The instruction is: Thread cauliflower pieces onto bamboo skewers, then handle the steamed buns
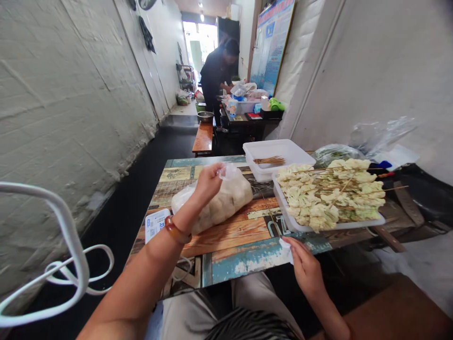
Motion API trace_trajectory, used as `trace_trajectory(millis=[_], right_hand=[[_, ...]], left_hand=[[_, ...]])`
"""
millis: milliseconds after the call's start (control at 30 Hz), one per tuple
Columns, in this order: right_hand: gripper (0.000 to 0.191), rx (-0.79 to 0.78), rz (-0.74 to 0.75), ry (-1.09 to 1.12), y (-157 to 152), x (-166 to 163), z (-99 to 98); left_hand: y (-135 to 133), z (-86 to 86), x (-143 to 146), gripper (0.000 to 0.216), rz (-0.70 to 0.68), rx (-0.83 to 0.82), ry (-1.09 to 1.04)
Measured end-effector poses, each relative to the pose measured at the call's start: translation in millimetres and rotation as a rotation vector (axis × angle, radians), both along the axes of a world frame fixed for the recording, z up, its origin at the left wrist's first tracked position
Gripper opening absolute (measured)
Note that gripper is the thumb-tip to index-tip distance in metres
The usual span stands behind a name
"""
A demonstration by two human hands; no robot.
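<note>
My left hand [209,183], with an amber-coloured bangle on its wrist, is closed on the gathered plastic at the top of a clear bag [230,200]. Pale, whitish pieces fill the bag, which lies on the wood-patterned table [230,245]. At the table's front edge my right hand [301,264] pinches a thin wooden skewer [271,212] that points away from me. A small crumpled white piece [285,248], its material unclear, is at the same fingertips. Right of the skewer, a white tub [283,210] is heaped with cauliflower pieces [329,193] on skewers.
Behind the heaped tub stands another white tub [253,165] holding a bundle of bare skewers [269,160]. A blue-and-white packet [155,224] lies at the table's left. Farther back, a person [215,71] in dark clothes bends over a second table beside a wooden bench [203,137].
</note>
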State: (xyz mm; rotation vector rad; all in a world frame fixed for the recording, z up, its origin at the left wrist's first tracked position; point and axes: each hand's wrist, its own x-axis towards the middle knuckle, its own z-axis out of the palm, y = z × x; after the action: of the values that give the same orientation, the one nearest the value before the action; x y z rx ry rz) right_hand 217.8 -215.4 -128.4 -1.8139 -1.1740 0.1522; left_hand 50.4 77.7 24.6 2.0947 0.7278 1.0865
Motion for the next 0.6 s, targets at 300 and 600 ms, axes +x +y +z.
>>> trace_trajectory(millis=[300,600], right_hand=[[0.039,-0.247,-0.01,-0.425,37,0,10.4],[0.032,0.032,-0.109,0.309,18,-13,14.5]], left_hand=[[-42,6.0,-6,0.02,0.153,0.402,0.374],[-135,-11.9,-8,0.029,-0.189,0.186,0.32]])
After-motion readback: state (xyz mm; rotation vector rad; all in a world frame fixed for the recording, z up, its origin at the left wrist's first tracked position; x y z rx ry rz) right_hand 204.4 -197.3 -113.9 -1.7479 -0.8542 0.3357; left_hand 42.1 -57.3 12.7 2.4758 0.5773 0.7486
